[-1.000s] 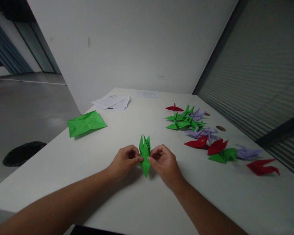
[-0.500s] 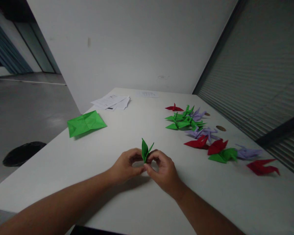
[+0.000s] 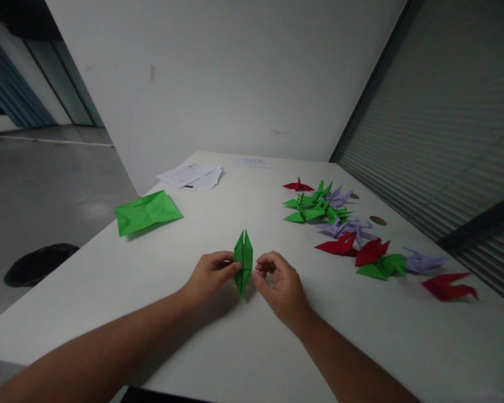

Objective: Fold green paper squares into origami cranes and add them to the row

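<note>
Your left hand (image 3: 210, 278) pinches the green fold (image 3: 244, 260) by its left side, thumb on the near face. The fold is at the near middle of the white table (image 3: 218, 352), with two thin tips pointing far and one pointing near. I can't tell if the low tip touches the table. Your right hand (image 3: 282, 286) is just to the right of the fold, its thumb and first finger a little spread, and I can't tell if the thumb tip touches the paper.

On the left, a green sheet (image 3: 148, 214) with crease lines lies near the table's edge. Far to the left is a pile of papers (image 3: 189, 174) with print on them, and a white page (image 3: 252, 162) with rows of marks lies by the wall (image 3: 218, 84). All that print is too small to read. The wall has a small dark scribble (image 3: 278, 132) too blurry to read. On the right you have green birds (image 3: 313, 214), purple birds (image 3: 424, 261) and red birds (image 3: 449, 287)
</note>
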`<state>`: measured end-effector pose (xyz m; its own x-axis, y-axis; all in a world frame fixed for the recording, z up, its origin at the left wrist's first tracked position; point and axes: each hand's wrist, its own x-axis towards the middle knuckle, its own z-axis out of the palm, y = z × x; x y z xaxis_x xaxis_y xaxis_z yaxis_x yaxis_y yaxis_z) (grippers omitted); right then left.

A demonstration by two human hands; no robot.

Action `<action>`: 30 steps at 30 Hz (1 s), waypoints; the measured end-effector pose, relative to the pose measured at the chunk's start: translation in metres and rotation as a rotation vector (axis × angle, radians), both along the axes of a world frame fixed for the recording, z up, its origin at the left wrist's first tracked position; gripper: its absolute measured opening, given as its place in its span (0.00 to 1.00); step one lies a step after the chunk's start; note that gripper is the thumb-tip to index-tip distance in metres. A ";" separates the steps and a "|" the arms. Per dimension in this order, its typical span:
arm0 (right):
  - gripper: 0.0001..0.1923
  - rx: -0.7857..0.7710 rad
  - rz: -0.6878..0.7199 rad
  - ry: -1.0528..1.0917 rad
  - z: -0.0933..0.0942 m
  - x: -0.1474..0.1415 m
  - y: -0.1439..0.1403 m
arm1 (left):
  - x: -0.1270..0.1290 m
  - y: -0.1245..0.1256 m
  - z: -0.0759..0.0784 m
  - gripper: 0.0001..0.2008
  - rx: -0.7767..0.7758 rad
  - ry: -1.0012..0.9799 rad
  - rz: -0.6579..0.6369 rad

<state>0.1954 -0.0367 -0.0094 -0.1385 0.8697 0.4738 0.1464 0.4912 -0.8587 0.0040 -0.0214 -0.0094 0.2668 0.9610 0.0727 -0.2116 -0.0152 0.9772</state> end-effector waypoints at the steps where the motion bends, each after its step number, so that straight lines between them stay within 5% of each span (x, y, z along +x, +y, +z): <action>1: 0.09 0.001 -0.011 -0.002 -0.001 0.001 0.002 | 0.000 0.000 -0.001 0.11 0.005 0.002 0.008; 6: 0.12 0.003 0.042 0.017 -0.003 0.001 0.005 | -0.001 -0.002 -0.004 0.19 0.040 -0.061 0.019; 16: 0.01 0.007 0.085 0.068 0.005 0.000 0.004 | -0.002 -0.002 -0.005 0.14 0.138 -0.004 -0.020; 30: 0.10 0.041 0.086 0.036 0.008 0.004 0.002 | -0.001 -0.003 -0.004 0.06 0.001 -0.109 0.034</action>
